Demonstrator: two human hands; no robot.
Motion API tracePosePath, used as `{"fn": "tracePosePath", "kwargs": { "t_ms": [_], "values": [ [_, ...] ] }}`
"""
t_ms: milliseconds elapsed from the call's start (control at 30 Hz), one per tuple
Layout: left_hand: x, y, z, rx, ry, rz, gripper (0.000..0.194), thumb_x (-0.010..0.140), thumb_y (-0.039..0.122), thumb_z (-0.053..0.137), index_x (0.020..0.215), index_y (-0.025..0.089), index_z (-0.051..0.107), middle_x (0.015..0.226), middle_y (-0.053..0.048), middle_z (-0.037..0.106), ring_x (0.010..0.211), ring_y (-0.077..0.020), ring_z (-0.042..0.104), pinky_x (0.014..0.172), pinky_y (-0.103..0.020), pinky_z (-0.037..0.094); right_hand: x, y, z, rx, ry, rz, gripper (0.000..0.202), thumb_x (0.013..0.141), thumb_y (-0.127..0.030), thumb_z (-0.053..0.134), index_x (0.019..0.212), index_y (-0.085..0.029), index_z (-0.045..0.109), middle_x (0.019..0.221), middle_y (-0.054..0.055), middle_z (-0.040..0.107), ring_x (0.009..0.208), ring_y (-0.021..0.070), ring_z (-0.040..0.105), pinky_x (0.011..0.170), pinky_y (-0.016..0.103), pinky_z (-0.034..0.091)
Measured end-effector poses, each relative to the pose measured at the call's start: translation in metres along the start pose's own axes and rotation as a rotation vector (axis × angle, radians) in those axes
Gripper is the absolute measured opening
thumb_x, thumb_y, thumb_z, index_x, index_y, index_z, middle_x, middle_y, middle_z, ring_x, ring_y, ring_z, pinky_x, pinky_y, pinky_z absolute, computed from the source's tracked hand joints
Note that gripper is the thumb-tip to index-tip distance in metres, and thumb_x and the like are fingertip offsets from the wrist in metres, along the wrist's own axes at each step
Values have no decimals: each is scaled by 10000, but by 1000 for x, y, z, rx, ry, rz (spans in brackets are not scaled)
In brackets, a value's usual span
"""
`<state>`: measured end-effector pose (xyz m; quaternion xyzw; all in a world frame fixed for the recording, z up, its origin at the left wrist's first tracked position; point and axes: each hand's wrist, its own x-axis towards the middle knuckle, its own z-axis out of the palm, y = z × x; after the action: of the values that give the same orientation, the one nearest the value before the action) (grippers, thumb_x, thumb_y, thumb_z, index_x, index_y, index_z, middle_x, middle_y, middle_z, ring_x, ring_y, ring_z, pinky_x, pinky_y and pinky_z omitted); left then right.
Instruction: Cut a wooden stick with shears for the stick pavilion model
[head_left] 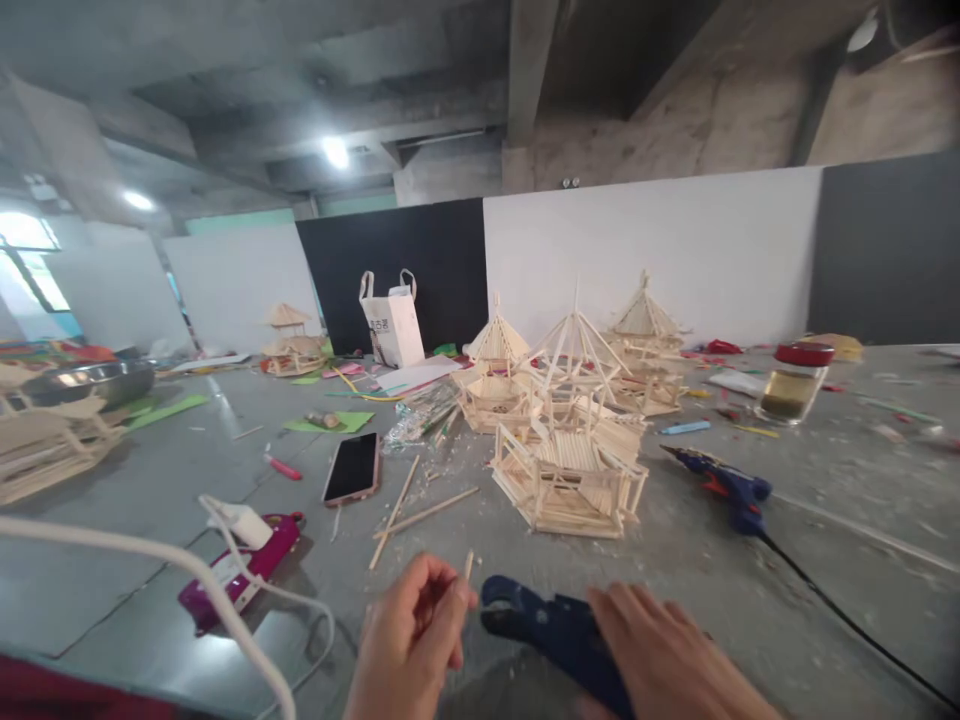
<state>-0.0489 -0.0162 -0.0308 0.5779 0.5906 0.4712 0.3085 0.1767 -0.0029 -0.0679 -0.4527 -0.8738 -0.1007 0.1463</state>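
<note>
Ahead, stick pavilion [568, 478], phone [352, 468] and glue gun [724, 487] crowd the floor.

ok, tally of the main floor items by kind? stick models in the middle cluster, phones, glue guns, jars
Stick models, middle cluster: 4
Phones: 1
Glue guns: 1
Jars: 1
Total: 7
More models sit far left, not counted.

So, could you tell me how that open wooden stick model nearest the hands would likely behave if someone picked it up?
The stick model is probably light, being thin sticks with open gaps. It looks fragile: its slender railings could snap under a squeeze. Its wide flat base suggests it would slide rather than tip if pushed.
</note>
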Motion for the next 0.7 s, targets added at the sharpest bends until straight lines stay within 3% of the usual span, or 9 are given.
{"fn": "tracePosePath", "kwargs": {
  "t_ms": [100,200,333,400,500,567,633,700],
  "values": [
    [-1,-2,-2,-206,82,-59,365,748,524,561,664,169,561,363,76,410,323,-54,323,345,-145,231,40,-41,12,-3,-28,59,490,651,-388,706,1018,-72,632,945,171,630,821,335,589,635,516,530],
    [1,-6,-1,-352,128,-103,404,705,557,608,661,158,564,359,79,403,312,-31,293,332,-124,197,69,-71,13,23,-60,103,441,685,-349,661,1024,-68,646,1024,221,612,881,368,558,697,562,491],
    [4,-10,-1,-547,40,-180,432,658,576,650,612,166,525,344,100,353,296,-11,217,305,-115,165,84,-87,22,65,-84,113,608,713,-337,593,1193,30,534,1119,266,573,981,386,535,841,585,446],
    [6,-11,-2,-630,-13,-242,434,629,567,679,585,178,490,337,109,333,285,-7,196,293,-119,158,81,-83,31,78,-60,69,677,678,-305,599,1226,75,480,1194,288,520,1086,407,487,919,581,404],
    [6,-7,0,-742,-93,-311,418,641,533,682,571,192,451,331,118,304,272,-1,156,290,-124,130,67,-65,34,206,200,-41,512,651,-230,596,1115,-14,581,1109,219,596,1021,354,549,857,518,481],
    [5,-1,6,-815,-154,-341,398,653,493,686,565,193,440,344,121,289,284,5,124,302,-123,106,55,-47,21,379,323,-117,330,716,-172,568,1043,-129,577,965,99,643,873,225,606,745,359,542],
    [4,9,17,-884,-222,-377,377,636,442,709,557,189,441,369,120,292,301,8,116,319,-126,95,44,-29,0,501,353,-132,359,767,-165,572,1111,-187,475,946,34,615,839,142,595,716,244,525],
    [4,20,33,-920,-293,-417,364,602,404,733,544,182,450,390,114,310,313,9,139,338,-135,107,35,-13,-24,545,357,-115,446,776,-172,597,1169,-223,393,950,1,589,826,105,579,717,200,503]
  ]
}}
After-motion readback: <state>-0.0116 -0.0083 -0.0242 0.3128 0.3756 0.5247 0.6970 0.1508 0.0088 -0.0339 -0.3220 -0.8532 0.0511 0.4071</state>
